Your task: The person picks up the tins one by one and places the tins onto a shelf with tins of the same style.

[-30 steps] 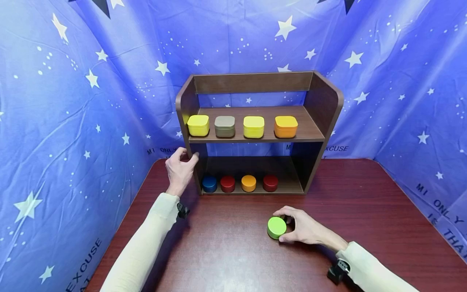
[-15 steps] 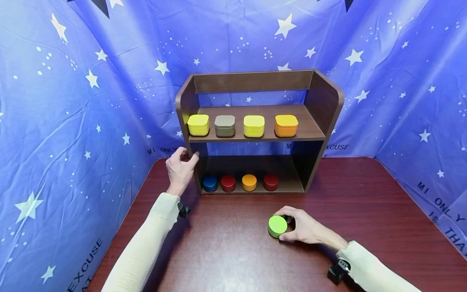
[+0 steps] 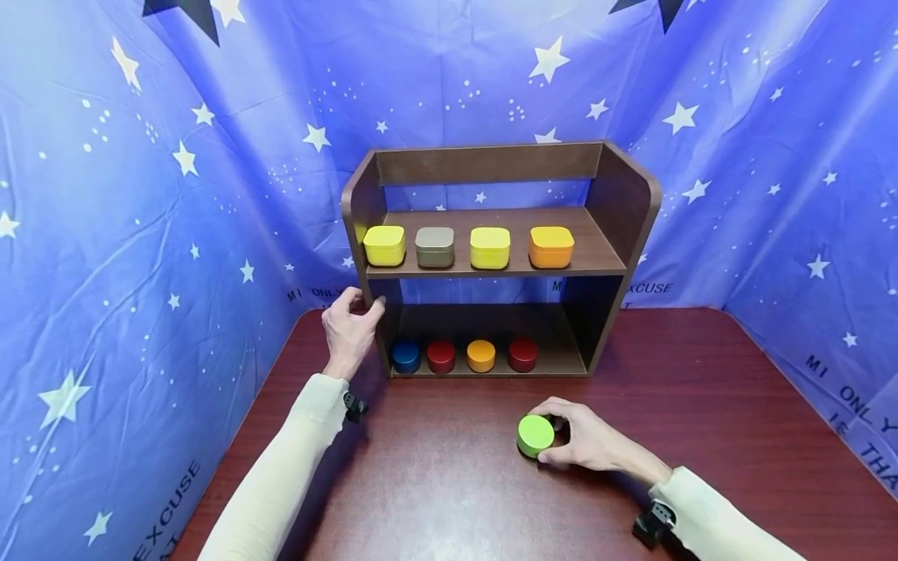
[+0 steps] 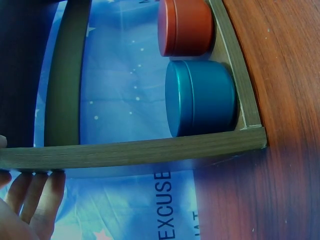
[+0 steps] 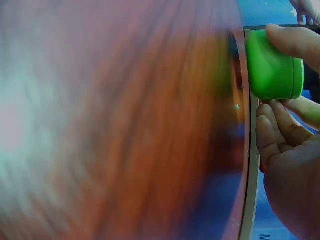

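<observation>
In the head view my left hand (image 3: 348,331) grips the left side panel of a brown two-tier shelf (image 3: 491,164), thumb on the inner side. The left wrist view shows its fingers (image 4: 47,200) behind the panel edge. My right hand (image 3: 592,440) pinches a round green tin (image 3: 535,435) between thumb and fingers, in front of the shelf. That same tin (image 5: 272,67) sits between thumb and fingers in the right wrist view. Whether its base touches the table is unclear.
On the lower tier stand a blue tin (image 3: 405,357), two red tins (image 3: 441,356) and an orange tin (image 3: 481,355). Above are two yellow square tins (image 3: 384,246), a grey one (image 3: 435,248) and an orange one (image 3: 551,248). A starry blue cloth (image 3: 449,78) surrounds the table (image 3: 435,467).
The head view has tilted slightly, so the shelf appears a little lower. Both hands keep their holds, and the green tin has hardly moved.
</observation>
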Demonstrator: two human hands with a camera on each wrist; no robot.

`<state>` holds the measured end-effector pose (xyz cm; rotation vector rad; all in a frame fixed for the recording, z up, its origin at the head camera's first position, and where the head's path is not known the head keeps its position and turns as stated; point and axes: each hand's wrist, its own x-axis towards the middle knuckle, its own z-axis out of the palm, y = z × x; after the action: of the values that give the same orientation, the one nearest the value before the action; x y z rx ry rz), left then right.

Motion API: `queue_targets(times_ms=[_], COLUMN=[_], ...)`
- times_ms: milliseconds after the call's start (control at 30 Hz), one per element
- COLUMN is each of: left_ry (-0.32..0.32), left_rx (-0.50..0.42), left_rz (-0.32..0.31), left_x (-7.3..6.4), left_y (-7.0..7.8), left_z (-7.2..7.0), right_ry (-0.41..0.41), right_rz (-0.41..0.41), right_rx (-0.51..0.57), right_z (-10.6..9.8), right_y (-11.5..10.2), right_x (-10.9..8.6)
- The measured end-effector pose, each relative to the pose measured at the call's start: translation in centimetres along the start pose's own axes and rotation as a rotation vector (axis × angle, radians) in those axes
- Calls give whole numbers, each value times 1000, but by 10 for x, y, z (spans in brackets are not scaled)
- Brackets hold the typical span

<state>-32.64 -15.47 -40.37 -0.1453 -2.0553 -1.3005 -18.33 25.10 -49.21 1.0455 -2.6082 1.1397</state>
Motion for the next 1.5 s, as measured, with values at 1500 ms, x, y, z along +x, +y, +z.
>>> queue_targets(times_ms=[1500], left_ry=[-21], left_rx=[-15], left_rz=[-18], left_x=[2], left_y=[1], left_z=[-1], right_ry=[318], right_rz=[541], right_rx=[-237], right_z=[-34], right_y=[31], right_x=[47])
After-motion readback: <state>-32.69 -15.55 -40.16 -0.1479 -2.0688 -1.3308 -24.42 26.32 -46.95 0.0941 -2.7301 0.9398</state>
